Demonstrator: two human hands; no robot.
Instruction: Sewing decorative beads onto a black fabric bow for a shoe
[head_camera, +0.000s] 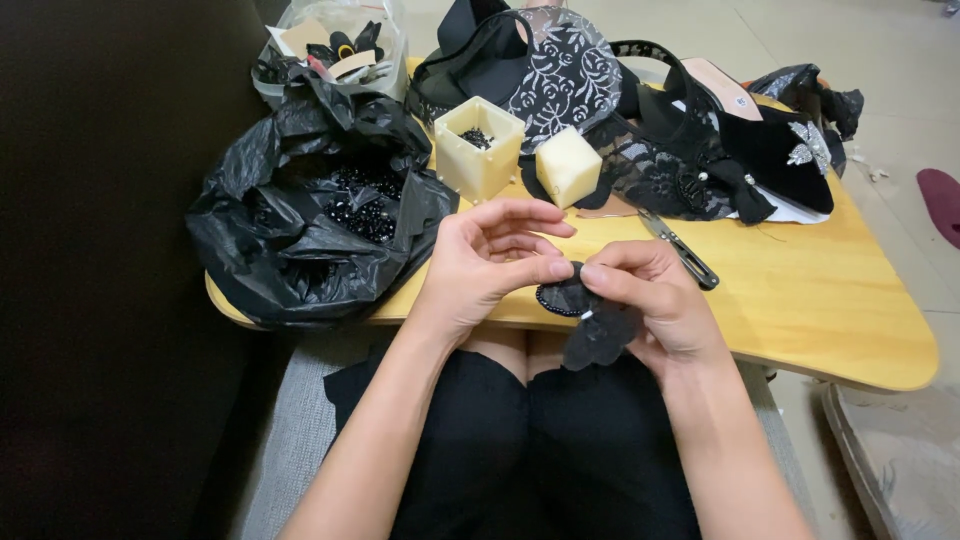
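Note:
Both my hands meet over the near edge of a small wooden table (800, 290). My right hand (655, 300) grips a black fabric flower piece (597, 335) with a beaded black rim and a small white spot. My left hand (490, 262) pinches the edge of the same piece between thumb and forefinger, its other fingers spread above. The lower part of the fabric hangs down over my lap.
A black plastic bag (290, 230) of black beads lies at the table's left. Behind stand an open cream box (478, 148) with beads, its cube lid (567, 165), black lace (650, 165), a black shoe (770, 140) and scissors (680, 250). A clear bag (335, 45) sits at the back left.

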